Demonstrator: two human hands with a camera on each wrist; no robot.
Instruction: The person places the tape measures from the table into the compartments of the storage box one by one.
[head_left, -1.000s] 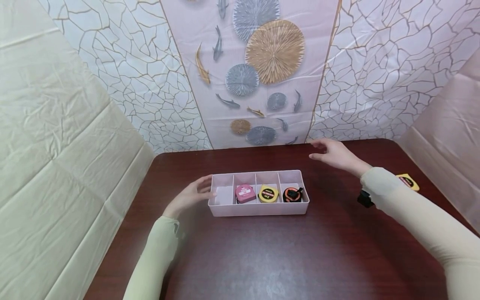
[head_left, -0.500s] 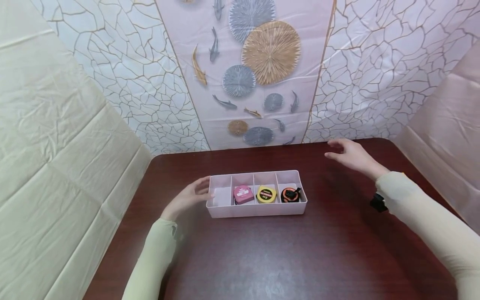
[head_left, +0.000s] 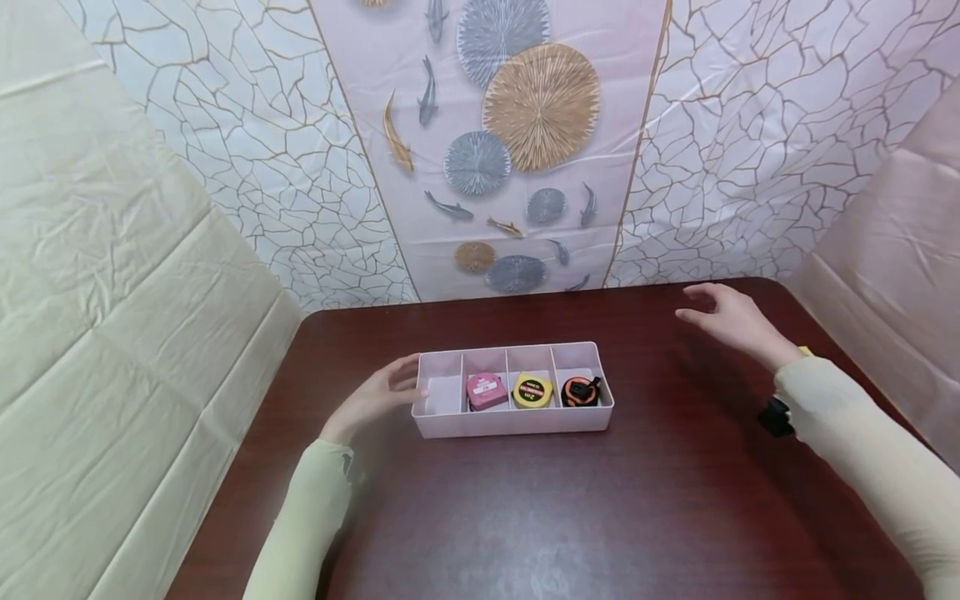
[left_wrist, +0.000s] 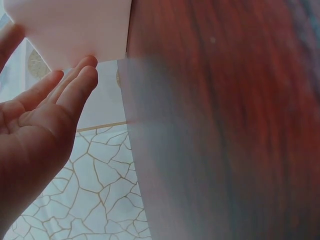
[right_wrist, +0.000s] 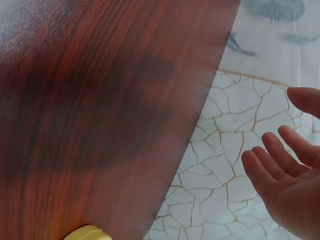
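A pale pink divided tray (head_left: 513, 423) lies on the table. From left to right it has a bare compartment, a pink tape measure (head_left: 486, 391), a yellow tape measure (head_left: 532, 390) and an orange-and-black tape measure (head_left: 581, 391). My left hand (head_left: 372, 402) touches the tray's left end, fingertips on the outer wall and thumb at the rim. To the right of the tray, my right hand (head_left: 733, 323) is held in the air with relaxed, spread fingers and holds nothing. Another yellow object (right_wrist: 87, 234) shows partly in the right wrist view; the right sleeve mostly hides it in the head view.
The dark red table (head_left: 480, 508) ends at the patterned backdrop (head_left: 525, 208). Cloth side walls stand left (head_left: 135, 333) and right (head_left: 885, 275). A black device (head_left: 776, 416) is strapped at my right wrist.
My right hand has moved to the right, away from the tray, and its sleeve now covers most of the yellow tape measure at the far right. The left hand stays at the tray's end.
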